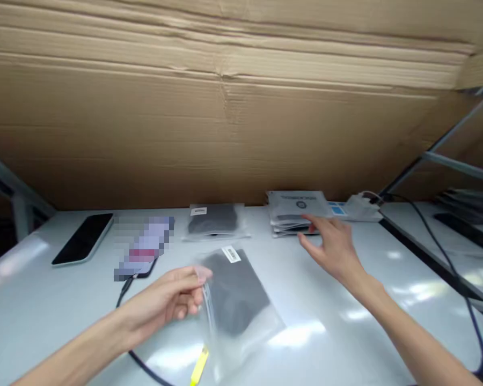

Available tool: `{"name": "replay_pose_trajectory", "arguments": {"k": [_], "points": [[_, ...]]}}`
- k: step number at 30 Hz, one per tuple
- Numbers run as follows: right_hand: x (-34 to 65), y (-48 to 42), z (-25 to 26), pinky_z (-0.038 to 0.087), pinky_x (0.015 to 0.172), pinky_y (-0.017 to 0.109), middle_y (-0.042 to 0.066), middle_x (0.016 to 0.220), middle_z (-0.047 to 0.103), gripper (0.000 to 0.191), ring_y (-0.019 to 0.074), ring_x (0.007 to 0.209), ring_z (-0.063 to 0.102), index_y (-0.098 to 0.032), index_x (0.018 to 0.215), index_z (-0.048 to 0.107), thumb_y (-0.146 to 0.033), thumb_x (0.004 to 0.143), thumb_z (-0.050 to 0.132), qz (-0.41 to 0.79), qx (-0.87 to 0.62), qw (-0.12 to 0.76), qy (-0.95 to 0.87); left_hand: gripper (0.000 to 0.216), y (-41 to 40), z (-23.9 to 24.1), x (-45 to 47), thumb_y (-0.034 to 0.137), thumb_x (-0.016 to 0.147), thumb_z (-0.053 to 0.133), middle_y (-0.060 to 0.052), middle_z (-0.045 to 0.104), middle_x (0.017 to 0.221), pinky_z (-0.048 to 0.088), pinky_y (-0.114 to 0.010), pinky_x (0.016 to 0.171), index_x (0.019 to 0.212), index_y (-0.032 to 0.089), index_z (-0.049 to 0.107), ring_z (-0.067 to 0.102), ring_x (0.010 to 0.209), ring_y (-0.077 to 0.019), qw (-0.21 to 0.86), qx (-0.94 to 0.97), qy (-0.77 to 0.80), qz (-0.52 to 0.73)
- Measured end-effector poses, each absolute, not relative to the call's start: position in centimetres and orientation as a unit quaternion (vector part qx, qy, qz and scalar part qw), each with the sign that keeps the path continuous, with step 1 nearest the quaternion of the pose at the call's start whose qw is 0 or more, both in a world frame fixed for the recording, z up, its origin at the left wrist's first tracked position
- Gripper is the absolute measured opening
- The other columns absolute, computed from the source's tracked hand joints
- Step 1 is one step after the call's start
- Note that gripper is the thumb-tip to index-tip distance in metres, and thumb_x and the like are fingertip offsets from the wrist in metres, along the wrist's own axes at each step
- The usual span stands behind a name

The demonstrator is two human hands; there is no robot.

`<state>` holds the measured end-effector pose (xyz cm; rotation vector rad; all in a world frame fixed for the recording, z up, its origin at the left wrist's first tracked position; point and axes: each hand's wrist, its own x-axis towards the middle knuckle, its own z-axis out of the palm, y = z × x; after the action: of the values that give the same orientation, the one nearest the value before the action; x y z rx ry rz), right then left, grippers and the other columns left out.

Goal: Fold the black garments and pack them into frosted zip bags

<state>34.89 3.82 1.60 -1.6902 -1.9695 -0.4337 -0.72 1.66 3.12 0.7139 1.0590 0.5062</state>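
Observation:
My left hand (173, 300) pinches the near left edge of a clear plastic bag (235, 297) that holds a dark flat item and carries a white barcode label. The bag lies tilted on the pale table (346, 332). My right hand (332, 246) reaches forward with fingers apart and holds nothing; its fingertips are at the front edge of a stack of printed flat packets (295, 212). A second clear bag with a dark item (215, 220) lies farther back in the middle.
A dark phone (84, 238) lies at the left. Beside it is a blurred-out item with a black cable (140, 362) running toward me. A white charger (360, 206) and cables sit at the back right. A cardboard wall (225, 107) stands behind the table. A yellow tag (199, 367) is near the bag.

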Motion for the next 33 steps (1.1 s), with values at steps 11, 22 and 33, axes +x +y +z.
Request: {"name": "replay_pose_trajectory", "arguments": {"k": [11,22,33], "points": [[34.8,3.9,-2.2,0.047,0.081,0.043,0.014,0.107,0.068,0.035,0.0291,0.094,0.06,-0.015,0.117,0.064,-0.021,0.089,0.045,-0.12,-0.64,0.198,-0.733,0.054,0.0,1.4,-1.9,0.042,0.077,0.073,-0.001,0.068,0.085,0.044,-0.02,0.05,0.126,0.026,0.057,0.061,0.066,-0.0141,0.68,0.424,0.535,0.268],[33.6,4.8,-1.6,0.042,0.089,0.049,0.019,0.112,0.067,0.032,0.0374,0.109,0.054,-0.012,0.108,0.065,-0.033,0.084,0.057,-0.09,-0.659,0.177,-0.726,0.056,0.0,0.4,-0.4,0.03,0.072,0.075,-0.01,0.064,0.123,0.049,-0.023,0.045,0.125,0.024,0.058,0.062,0.059,-0.0134,0.62,0.509,0.52,0.294],[24.6,-3.4,-1.0,0.048,0.079,0.039,0.006,0.09,0.073,0.021,0.0242,0.084,0.065,-0.022,0.092,0.07,-0.035,0.092,0.053,0.139,-0.602,0.247,-0.746,0.036,1.2,2.1,1.8,0.042,0.073,0.078,-0.003,0.067,0.077,0.037,-0.016,0.04,0.093,0.016,0.065,0.06,0.052,-0.0099,0.705,0.396,0.545,0.223]]}}
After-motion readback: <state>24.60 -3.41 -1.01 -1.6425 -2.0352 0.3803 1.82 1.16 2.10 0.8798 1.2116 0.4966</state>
